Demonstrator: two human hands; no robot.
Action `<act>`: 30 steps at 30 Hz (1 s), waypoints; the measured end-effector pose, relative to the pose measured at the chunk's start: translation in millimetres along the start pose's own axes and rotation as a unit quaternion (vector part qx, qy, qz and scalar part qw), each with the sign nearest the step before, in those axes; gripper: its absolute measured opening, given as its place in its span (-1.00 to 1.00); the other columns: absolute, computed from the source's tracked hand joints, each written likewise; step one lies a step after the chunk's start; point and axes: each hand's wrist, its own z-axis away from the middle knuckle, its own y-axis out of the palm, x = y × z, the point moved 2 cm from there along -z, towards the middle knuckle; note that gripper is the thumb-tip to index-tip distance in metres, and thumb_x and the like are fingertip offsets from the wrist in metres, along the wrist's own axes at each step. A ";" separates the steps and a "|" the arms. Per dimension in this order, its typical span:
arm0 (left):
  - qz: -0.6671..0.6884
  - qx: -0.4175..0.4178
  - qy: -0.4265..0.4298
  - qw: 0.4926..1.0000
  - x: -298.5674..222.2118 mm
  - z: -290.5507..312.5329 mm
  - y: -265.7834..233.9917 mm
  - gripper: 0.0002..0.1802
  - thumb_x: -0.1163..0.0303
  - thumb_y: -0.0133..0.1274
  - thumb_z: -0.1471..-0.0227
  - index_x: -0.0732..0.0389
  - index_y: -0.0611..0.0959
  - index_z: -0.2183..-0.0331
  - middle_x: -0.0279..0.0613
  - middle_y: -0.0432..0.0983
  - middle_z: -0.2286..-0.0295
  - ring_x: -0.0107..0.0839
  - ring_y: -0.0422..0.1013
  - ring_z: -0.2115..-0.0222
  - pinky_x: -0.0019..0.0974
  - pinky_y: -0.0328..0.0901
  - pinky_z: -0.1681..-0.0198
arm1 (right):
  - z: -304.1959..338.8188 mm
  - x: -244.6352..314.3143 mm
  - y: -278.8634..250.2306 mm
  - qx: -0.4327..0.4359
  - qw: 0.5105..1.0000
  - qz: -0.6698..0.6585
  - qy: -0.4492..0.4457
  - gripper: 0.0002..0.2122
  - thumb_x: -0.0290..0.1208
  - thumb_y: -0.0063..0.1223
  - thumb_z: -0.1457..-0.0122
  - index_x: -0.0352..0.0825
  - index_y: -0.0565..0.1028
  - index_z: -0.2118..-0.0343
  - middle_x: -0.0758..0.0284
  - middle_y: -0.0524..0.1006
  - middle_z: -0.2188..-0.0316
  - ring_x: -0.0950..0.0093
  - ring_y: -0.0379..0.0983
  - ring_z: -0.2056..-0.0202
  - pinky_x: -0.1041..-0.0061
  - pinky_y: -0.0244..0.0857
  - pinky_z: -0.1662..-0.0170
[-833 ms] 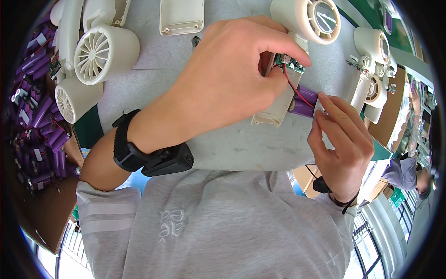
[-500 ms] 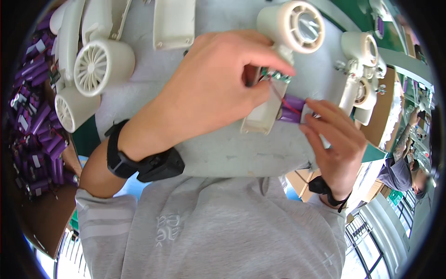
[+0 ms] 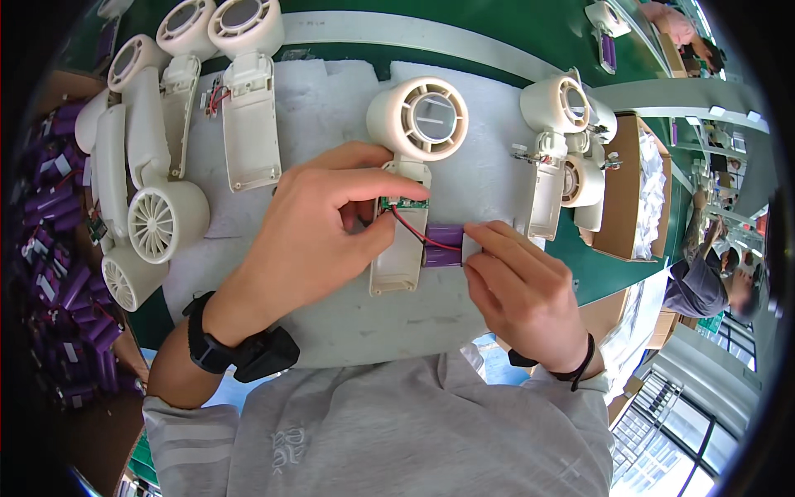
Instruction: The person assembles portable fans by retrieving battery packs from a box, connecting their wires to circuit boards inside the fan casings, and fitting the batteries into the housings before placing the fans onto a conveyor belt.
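Cloth of a grey shirt (image 3: 381, 431) fills the lower edge, with a black strapped device (image 3: 265, 352) on the left wrist and a thin black band (image 3: 586, 360) on the right one. The right hand (image 3: 530, 290) pinches the white end of a purple battery pack (image 3: 443, 246) narrowly between thumb and fingers, the pack sideways just beside the right edge of an open cream casing (image 3: 402, 265). Red and black wires (image 3: 406, 222) run from the pack's side up to a green circuit board (image 3: 406, 201) at the casing's upper end. There the left hand (image 3: 319, 224) reaches over, forefinger stretched along the board and thumb bent below, a small gap between their tips; whether they clamp the board or merely steady it, I cannot tell. Joined to the casing above the board is a round fan head (image 3: 418, 118), its ringed opening showing. Under these is a pale grey mat (image 3: 489, 149). To the left, many purple cells (image 3: 70, 323) are heaped in a brown box (image 3: 95, 443), with cream fan bodies (image 3: 166, 222) crowded beside them. Well to the right, more fan units (image 3: 559, 103) are grouped near a carton (image 3: 613, 224) of white packets (image 3: 650, 199). Beyond the mat extends a green table (image 3: 497, 21); farther off at the right is a person (image 3: 696, 290) in a dark top.
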 end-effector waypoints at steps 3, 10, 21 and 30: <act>-0.005 -0.001 -0.001 1.000 -7.6 -3.0 0.5 -0.63 0.69 0.03 0.19 0.18 0.69 0.27 -0.21 0.49 0.17 -0.58 0.37 0.45 -0.53 0.26 0.42 | -2.5 0.5 -2.5 -0.004 0.999 0.034 -0.011 -0.83 -0.72 0.18 0.21 -0.44 0.44 0.50 0.18 0.49 0.25 0.21 0.48 0.21 0.38 0.42 0.22; 0.008 0.003 -0.015 1.000 -15.4 -0.5 -8.1 -0.62 0.70 0.03 0.19 0.18 0.69 0.27 -0.22 0.50 0.18 -0.58 0.39 0.43 -0.53 0.27 0.42 | -14.7 -3.5 -17.6 0.049 0.996 -0.067 0.006 -0.79 -0.74 0.12 0.20 -0.40 0.35 0.49 0.20 0.39 0.22 0.24 0.40 0.24 0.37 0.34 0.22; 0.038 -0.035 0.013 0.999 -18.8 17.5 -27.9 -0.65 0.68 0.03 0.23 0.20 0.71 0.32 -0.12 0.53 0.29 -0.47 0.43 0.55 -0.45 0.32 0.47 | -28.5 14.5 -33.8 0.120 0.975 -0.172 0.071 -0.82 -0.75 0.04 0.14 -0.41 0.34 0.46 0.18 0.39 0.23 0.26 0.41 0.26 0.41 0.32 0.21; 0.038 -0.002 -0.006 0.999 -36.6 25.5 -32.6 -0.61 0.70 0.02 0.18 0.16 0.70 0.26 -0.15 0.51 0.18 -0.57 0.43 0.42 -0.53 0.32 0.38 | -66.0 -24.0 -114.5 -0.076 0.956 -0.197 0.203 -0.81 -0.70 0.04 0.06 -0.45 0.46 0.32 0.23 0.49 0.34 0.55 0.47 0.38 0.57 0.34 0.44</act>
